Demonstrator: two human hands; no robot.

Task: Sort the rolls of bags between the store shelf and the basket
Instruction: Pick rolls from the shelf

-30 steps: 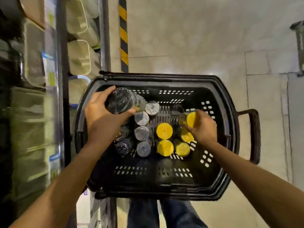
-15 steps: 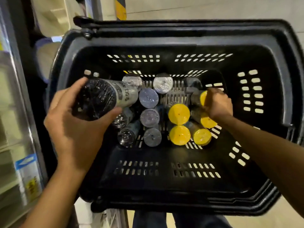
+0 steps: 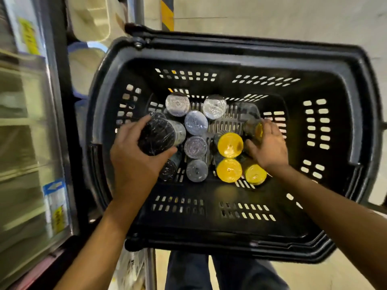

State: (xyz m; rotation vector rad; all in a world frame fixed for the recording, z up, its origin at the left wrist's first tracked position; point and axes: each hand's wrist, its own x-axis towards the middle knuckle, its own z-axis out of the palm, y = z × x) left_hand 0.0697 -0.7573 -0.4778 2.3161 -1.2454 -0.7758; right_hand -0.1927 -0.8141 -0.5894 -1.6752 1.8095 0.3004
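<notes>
Pale floor tiles [image 3: 272, 21] show beyond the black basket [image 3: 230, 237], with the shelf [image 3: 31, 122] at the left. Since a moment ago the left hand [image 3: 136, 164], wrapped round a black roll [image 3: 156, 136], has dropped in beside the dark rolls [image 3: 167, 173]. The right hand [image 3: 268, 147] still curls over a yellow roll [image 3: 253, 128] (at the back of its group). Both rolls look nearly placed.

We see bright, even overhead light glinting on film-wrapped silver roll ends [image 3: 214, 106], the black slotted plastic basket [image 3: 230, 49] shadowy inside — the metal store shelf [image 3: 25, 143] at left smeared by motion, frame edges bowed by the lens.
</notes>
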